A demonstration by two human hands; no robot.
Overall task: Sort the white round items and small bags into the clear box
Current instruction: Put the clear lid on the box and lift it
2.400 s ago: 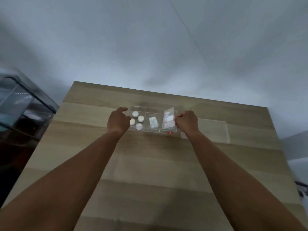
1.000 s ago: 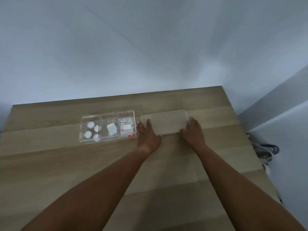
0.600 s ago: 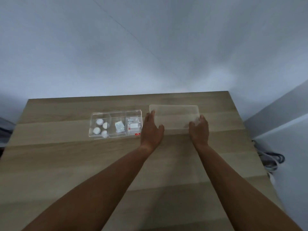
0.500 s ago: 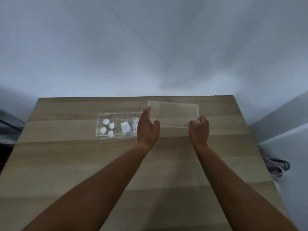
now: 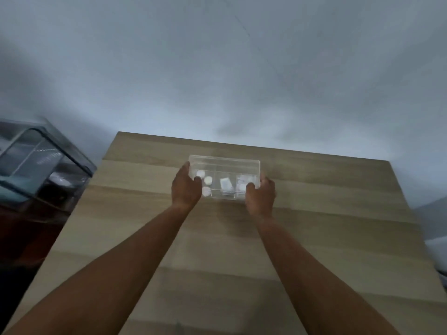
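Note:
A clear divided box (image 5: pixel 223 197) stands on the wooden table (image 5: pixel 314 213) near its far edge. A clear lid (image 5: pixel 225 163) is held over the box, tilted with its far edge raised. My left hand (image 5: pixel 185 188) grips the lid's left end and my right hand (image 5: pixel 260 195) grips its right end. Through the plastic I see white round items (image 5: pixel 207 181) in the left compartment, a small bag (image 5: pixel 226 183) in the middle one and another small bag (image 5: pixel 243 183) in the right one.
A dark glass-fronted cabinet (image 5: pixel 36 170) stands left of the table. A pale wall rises behind the table. Bare wood stretches between me and the box.
Both hands picked the lid up from the table at the right of the box and carried it left; it now sits over the box.

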